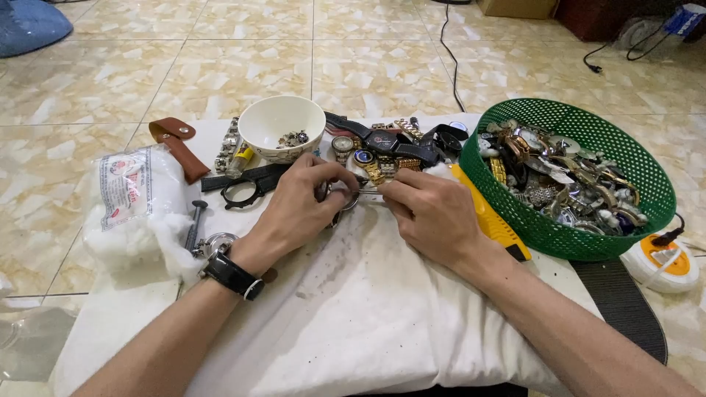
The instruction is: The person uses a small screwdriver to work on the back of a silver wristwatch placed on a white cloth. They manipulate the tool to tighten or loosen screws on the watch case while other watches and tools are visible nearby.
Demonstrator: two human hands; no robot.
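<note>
My left hand grips a small round metal watch case over a white cloth-covered cushion. A black wristwatch sits on that wrist. My right hand pinches a thin metal tool whose tip touches the watch case. Both hands meet near the cushion's far edge. Just beyond them lies a pile of wristwatches.
A white bowl holds small metal parts. A green mesh basket full of watches stands at right, a yellow tool beside it. A bag of cotton wool, a brown leather pouch, black pliers and a screwdriver lie left.
</note>
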